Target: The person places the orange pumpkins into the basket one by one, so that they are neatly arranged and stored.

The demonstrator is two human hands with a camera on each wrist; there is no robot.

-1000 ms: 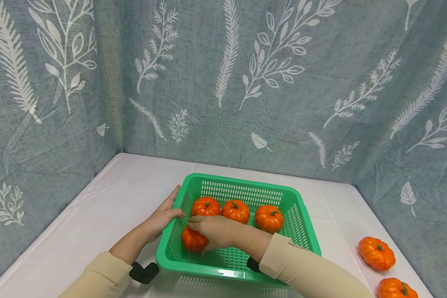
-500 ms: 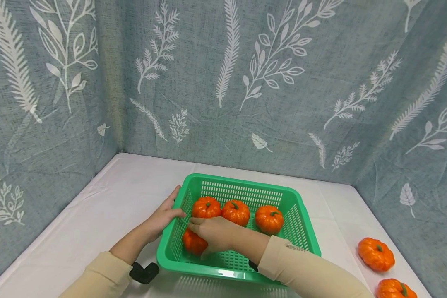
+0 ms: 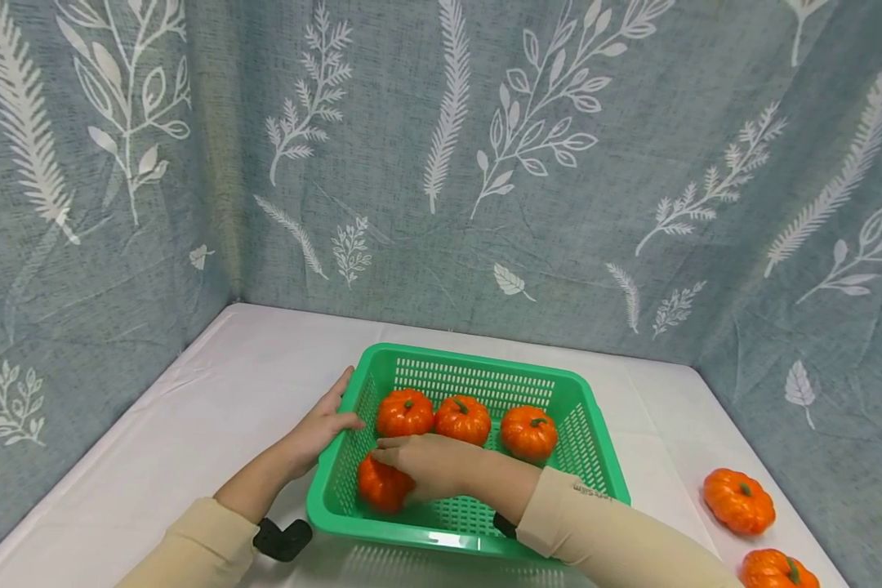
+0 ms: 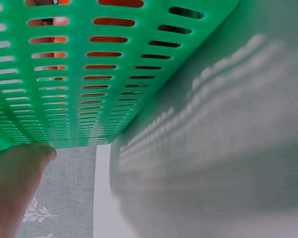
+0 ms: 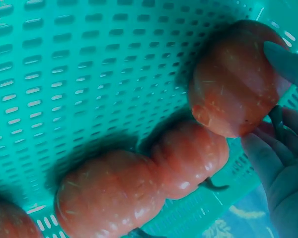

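Note:
A green slotted plastic basket [image 3: 478,541] stands on the table with several small orange pumpkins inside. My left hand [image 3: 322,433] holds its left side, the thumb over the rim and the fingers along the outside wall; in the left wrist view part of this hand [image 4: 20,183] shows at the wall. My right hand [image 3: 434,465] reaches into the basket and grips a pumpkin [image 3: 382,487] at the near left. The right wrist view shows thumb and fingers on either side of this pumpkin [image 5: 233,79], close to its green stem. Behind it sit a left pumpkin [image 3: 405,413] and a middle pumpkin [image 3: 463,420].
A further pumpkin [image 3: 529,433] sits toward the basket's right side. On the white tabletop [image 3: 213,408] at the far right lie two more, an upper pumpkin [image 3: 739,501] and a lower pumpkin [image 3: 777,569]. A grey-blue curtain [image 3: 426,163] with white leaf prints encloses the back and sides.
My right hand has shifted slightly toward me on the near-left pumpkin, and more of that pumpkin shows. The left hand and basket stay in place.

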